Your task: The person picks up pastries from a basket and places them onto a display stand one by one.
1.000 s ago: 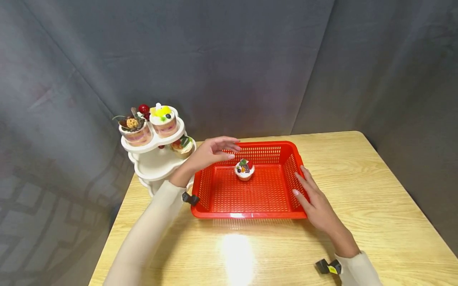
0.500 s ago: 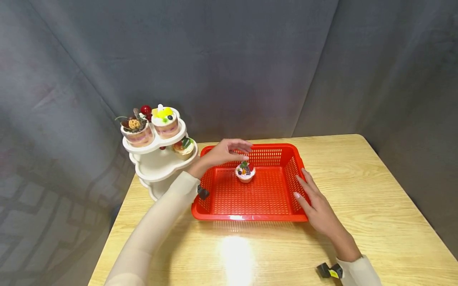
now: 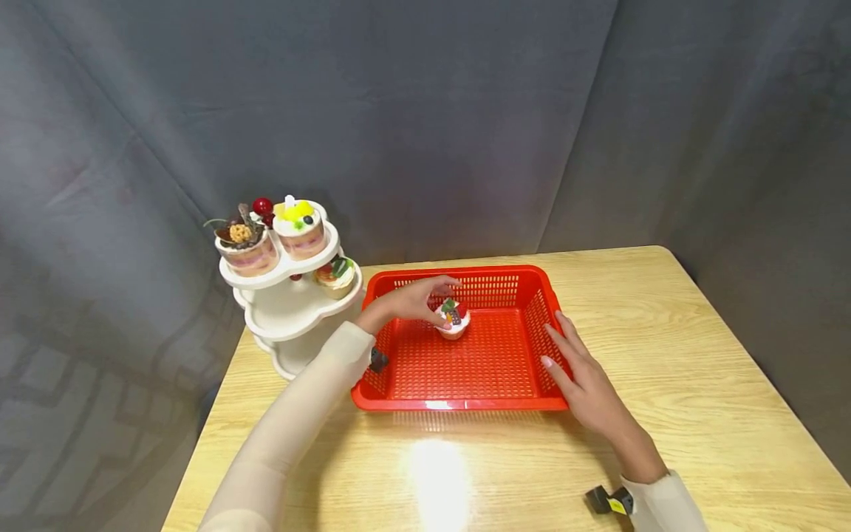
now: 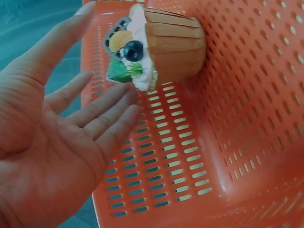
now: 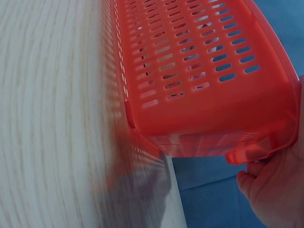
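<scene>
A small cupcake [image 3: 453, 325] with white cream, berries and a green leaf sits upright in the red plastic basket [image 3: 460, 405]. My left hand [image 3: 415, 301] is lowered into the basket beside it, thumb and fingers spread on either side of the topping. The left wrist view shows a gap between the left hand [image 4: 61, 128] and the cupcake [image 4: 166, 45], fingers nearly straight. On the basket's right rim, my right hand [image 3: 588, 380] holds on, thumb and a finger reaching over the inner side. In the right wrist view, lower fingers [image 5: 247, 183] curl below the rim's handle.
Left of the basket stands a white tiered stand [image 3: 286, 310]. Its top tier bears a chocolate-topped dessert [image 3: 246, 251] and a yellow fruit-topped one [image 3: 299, 229]; another cupcake [image 3: 335, 277] sits one tier down. A grey curtain [image 3: 425, 133] hangs behind the wooden table [image 3: 665, 355].
My left hand has moved right from above the basket's left side and come down beside the cupcake. The right hand stays on the rim, and the cupcake has not moved.
</scene>
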Available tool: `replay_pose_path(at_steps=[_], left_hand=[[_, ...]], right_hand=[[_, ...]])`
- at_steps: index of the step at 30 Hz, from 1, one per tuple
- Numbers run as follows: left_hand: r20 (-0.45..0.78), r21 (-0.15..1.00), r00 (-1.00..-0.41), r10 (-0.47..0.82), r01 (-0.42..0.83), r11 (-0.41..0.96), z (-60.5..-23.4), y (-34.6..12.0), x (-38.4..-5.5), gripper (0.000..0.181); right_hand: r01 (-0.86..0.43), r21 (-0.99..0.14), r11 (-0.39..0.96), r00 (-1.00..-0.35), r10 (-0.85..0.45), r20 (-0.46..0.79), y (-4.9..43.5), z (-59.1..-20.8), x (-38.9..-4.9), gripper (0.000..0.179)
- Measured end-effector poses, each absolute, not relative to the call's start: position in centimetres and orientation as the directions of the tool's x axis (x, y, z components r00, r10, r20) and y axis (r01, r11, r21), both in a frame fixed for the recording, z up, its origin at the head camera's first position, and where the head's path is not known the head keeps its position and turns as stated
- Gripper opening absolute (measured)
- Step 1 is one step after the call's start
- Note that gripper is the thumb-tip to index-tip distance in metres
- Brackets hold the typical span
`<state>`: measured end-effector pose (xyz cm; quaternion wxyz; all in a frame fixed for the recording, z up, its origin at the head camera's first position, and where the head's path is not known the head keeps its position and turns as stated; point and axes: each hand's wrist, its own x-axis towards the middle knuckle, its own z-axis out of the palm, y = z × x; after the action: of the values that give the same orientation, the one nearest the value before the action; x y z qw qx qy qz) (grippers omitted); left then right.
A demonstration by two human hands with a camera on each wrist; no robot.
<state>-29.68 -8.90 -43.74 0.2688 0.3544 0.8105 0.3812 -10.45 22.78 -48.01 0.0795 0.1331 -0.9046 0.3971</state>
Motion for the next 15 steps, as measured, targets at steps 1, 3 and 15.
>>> replay_pose_path(at_steps=[1, 3, 15], left_hand=[[-0.179, 0.799, -0.605, 0.776, 0.371, 0.474, -43.8, -8.9, -29.7, 0.084], [-0.202, 0.764, -0.608, 0.768, 0.393, 0.512, -43.9, -8.8, -29.6, 0.086], [-0.311, 0.606, -0.620, 0.720, 0.455, 0.653, -43.9, -7.8, -29.1, 0.094]], right_hand=[[-0.302, -0.698, 0.649, -0.953, -0.178, 0.246, 22.8, -48.0, -10.4, 0.059], [-0.300, -0.701, 0.647, -0.954, -0.178, 0.243, 22.8, -48.0, -10.4, 0.059], [-0.313, -0.709, 0.632, -0.949, -0.178, 0.260, 22.7, -47.9, -10.5, 0.058]])
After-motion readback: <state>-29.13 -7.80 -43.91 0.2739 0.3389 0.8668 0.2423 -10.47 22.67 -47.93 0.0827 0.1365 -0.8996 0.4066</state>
